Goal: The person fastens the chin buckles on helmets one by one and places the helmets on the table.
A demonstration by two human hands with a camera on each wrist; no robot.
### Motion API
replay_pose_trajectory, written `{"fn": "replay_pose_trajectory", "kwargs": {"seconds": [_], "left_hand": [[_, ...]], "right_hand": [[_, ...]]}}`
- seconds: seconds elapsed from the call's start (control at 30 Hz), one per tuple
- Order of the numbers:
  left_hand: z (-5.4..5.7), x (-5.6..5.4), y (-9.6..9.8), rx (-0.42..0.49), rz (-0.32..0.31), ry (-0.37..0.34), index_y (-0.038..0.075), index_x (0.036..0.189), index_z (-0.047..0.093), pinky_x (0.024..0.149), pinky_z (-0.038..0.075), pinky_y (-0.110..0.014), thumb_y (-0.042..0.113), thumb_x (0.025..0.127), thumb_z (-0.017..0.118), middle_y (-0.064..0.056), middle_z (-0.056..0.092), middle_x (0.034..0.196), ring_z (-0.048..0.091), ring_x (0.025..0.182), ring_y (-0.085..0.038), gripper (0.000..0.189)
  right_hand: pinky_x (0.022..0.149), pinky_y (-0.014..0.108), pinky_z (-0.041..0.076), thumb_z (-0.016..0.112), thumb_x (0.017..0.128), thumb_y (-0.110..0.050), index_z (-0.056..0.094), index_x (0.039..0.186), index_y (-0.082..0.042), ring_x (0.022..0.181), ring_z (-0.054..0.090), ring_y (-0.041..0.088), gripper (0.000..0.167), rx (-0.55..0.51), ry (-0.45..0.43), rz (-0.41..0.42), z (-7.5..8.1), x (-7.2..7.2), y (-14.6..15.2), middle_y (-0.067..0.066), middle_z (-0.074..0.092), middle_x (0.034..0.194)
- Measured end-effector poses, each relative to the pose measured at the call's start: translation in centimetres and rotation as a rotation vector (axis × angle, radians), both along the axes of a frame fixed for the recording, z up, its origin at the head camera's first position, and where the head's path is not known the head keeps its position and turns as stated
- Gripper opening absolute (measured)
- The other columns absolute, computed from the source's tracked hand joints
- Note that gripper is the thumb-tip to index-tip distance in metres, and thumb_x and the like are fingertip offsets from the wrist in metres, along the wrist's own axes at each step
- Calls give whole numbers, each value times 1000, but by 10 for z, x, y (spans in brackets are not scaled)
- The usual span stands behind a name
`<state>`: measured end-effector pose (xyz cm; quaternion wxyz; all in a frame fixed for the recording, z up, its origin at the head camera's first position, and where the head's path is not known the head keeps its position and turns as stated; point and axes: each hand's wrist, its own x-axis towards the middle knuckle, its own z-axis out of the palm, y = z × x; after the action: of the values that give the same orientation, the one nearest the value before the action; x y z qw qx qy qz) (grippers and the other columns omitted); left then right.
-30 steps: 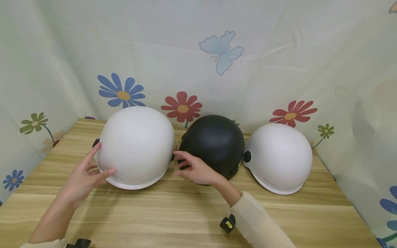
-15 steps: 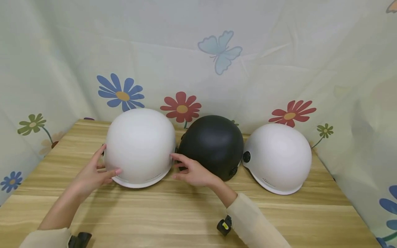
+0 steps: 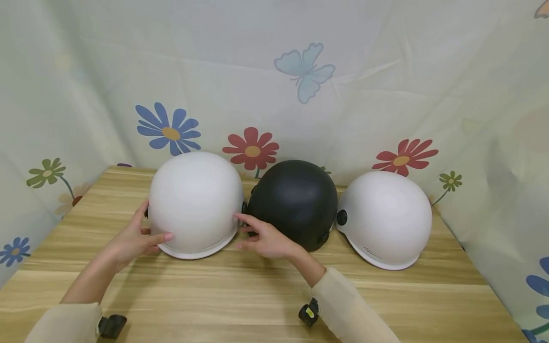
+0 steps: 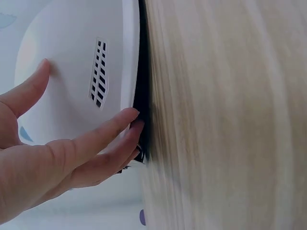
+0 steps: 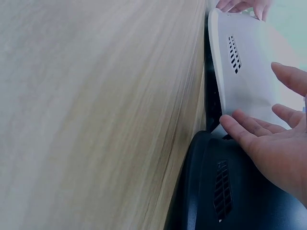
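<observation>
A large white helmet stands on the wooden table at the left of a row. My left hand touches its left side, thumb against the front shell. In the left wrist view, that hand's fairly straight fingers lie at the rim near the vent slots. My right hand reaches to the helmet's right side with extended fingers, in front of the black helmet. The right wrist view shows its fingertips at the white rim, where the two helmets meet. Neither hand is curled round anything.
A second white helmet stands at the right end, beside the black one. Behind the table hangs a pale curtain printed with flowers and a butterfly; it closes in the left and right sides too.
The left white helmet has shifted right, closer to the black helmet, and my left hand has moved right with it. My right hand has shifted very slightly. The other helmets have stayed put.
</observation>
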<state>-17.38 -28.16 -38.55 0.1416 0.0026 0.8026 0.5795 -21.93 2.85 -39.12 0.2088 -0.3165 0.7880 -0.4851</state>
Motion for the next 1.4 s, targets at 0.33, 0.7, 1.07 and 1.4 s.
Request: {"fn": "replay_pose_trajectory", "kwargs": {"seconds": [0.33, 0.7, 1.07, 1.4], "left_hand": [[-2, -4, -1, -12, -17, -13, 18, 137, -31, 77, 50, -41, 22, 86, 65, -47, 14, 130, 41, 111, -48, 110], [1, -6, 0, -67, -28, 49, 14, 138, -31, 85, 40, -60, 21, 86, 65, -44, -3, 136, 18, 119, -61, 110], [4, -8, 8, -251, 29, 151, 7, 141, -22, 92, 29, -63, 31, 86, 64, -33, -7, 144, 20, 119, -60, 105], [10, 5, 15, -425, 51, 204, -5, 141, -10, 79, 46, -55, 36, 88, 60, -45, 23, 130, 44, 108, -52, 97]], "right_hand": [[91, 33, 43, 65, 84, -6, 32, 142, -13, 124, 40, 28, 67, 24, -12, -3, -1, 0, 0, 7, 33, 143], [94, 38, 41, 64, 85, -7, 32, 141, -9, 124, 39, 32, 65, 25, 5, 26, -1, 0, 2, 12, 33, 142], [94, 38, 41, 63, 85, -5, 32, 141, -6, 123, 41, 32, 64, 17, -26, 36, 3, 2, 7, 10, 31, 143], [94, 38, 41, 62, 87, -6, 28, 142, -6, 116, 47, 35, 65, 1, -38, 142, 10, 3, 27, 21, 34, 139]]}}
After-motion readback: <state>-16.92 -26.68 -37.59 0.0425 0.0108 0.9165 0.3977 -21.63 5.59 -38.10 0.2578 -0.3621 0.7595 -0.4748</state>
